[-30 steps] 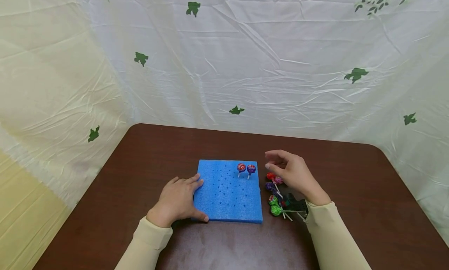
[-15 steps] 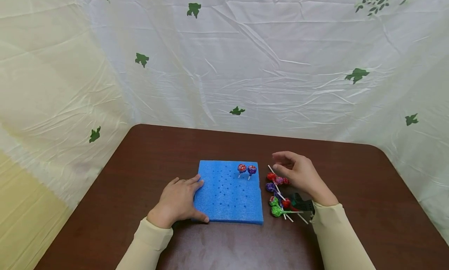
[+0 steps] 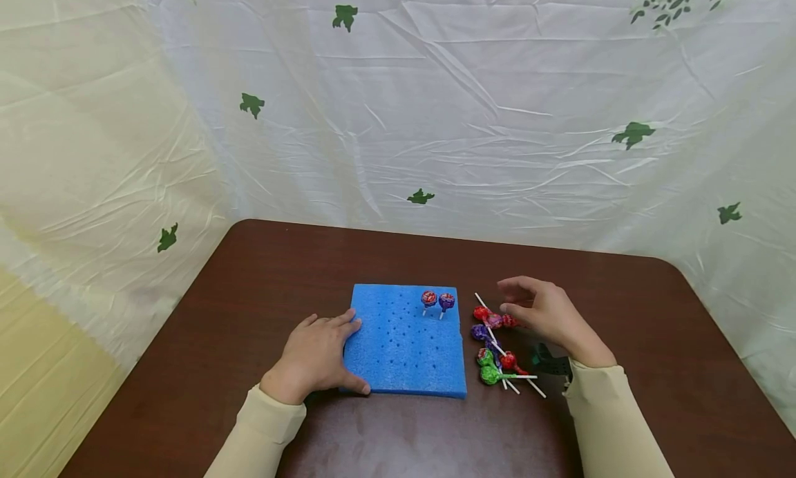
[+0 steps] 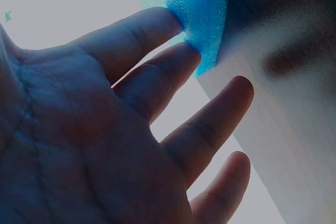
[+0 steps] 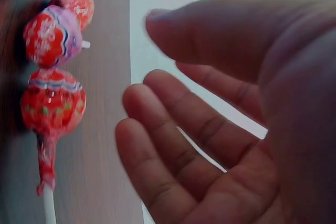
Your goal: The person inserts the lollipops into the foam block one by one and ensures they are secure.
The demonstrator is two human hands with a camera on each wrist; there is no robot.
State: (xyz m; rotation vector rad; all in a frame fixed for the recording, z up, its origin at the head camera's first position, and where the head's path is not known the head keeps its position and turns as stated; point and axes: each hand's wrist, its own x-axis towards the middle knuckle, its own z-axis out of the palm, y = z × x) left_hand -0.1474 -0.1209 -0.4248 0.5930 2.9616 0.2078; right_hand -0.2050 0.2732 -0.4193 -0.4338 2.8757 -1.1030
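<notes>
My left hand (image 3: 316, 354) rests along the left edge of a blue foam board (image 3: 401, 379) dotted with small holes. Its spread fingers reach the board's edge (image 4: 207, 19) in the left wrist view. A red lollipop (image 3: 428, 298) and a purple lollipop (image 3: 446, 300) stand upright at the board's far right. Beyond the right edge, my right hand (image 3: 550, 317) hovers with loosely bent fingers and nothing in them. Just left of those fingers lie a red lollipop (image 5: 53, 102) and a pink-and-red lollipop (image 5: 51, 38) in the right wrist view.
More wrapped lollipops lie in a loose row beside the board: a purple lollipop (image 3: 479, 331), a green lollipop (image 3: 490, 375) and a red lollipop (image 3: 508, 360) among them. Their white sticks cross. Everything is on a dark brown table (image 3: 311, 257), with a white leaf-patterned curtain (image 3: 497, 119) behind.
My right hand has drawn away to the right from the board, uncovering more of the loose lollipops. My left hand and the two standing lollipops have stayed in place.
</notes>
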